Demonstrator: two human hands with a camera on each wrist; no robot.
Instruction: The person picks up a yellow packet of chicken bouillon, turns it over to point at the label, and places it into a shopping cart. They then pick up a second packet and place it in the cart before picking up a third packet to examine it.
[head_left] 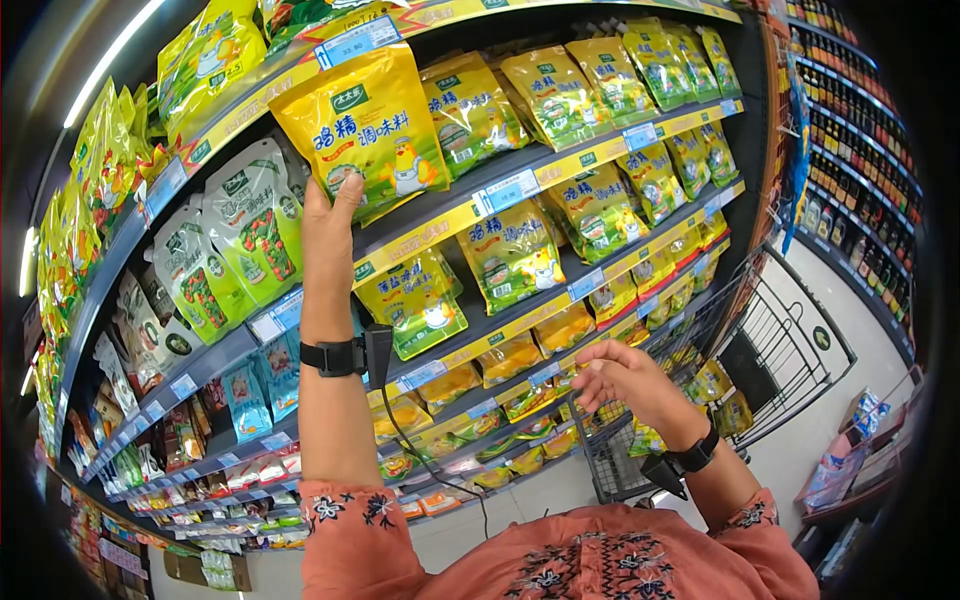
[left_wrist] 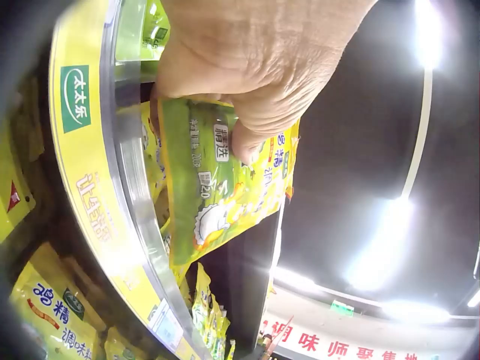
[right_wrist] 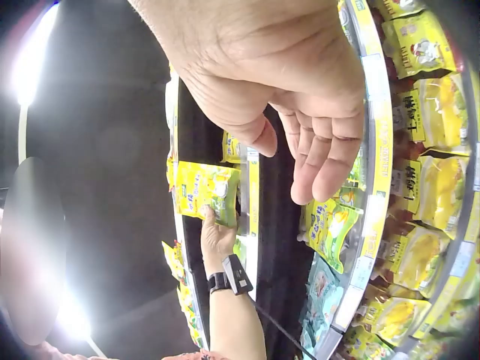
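A yellow and green bag of chicken seasoning (head_left: 370,130) is held up at the shelf front in the head view. My left hand (head_left: 333,215) grips its lower left edge, thumb on the printed front and fingers hidden behind. In the left wrist view the thumb presses on the bag (left_wrist: 217,180) near its lower edge. My right hand (head_left: 635,385) hangs in the air before the lower shelves, fingers loosely bent and holding nothing. The right wrist view shows that hand (right_wrist: 300,112) with bare fingertips, and the left hand with the bag beyond it.
Similar yellow bags (head_left: 510,255) line the shelves, whose edges carry price tags (head_left: 505,192). White-green pouches (head_left: 255,225) stand to the left. A shopping cart (head_left: 770,340) is at the right, with several bags inside. Bottle shelves (head_left: 850,130) rise beyond the aisle.
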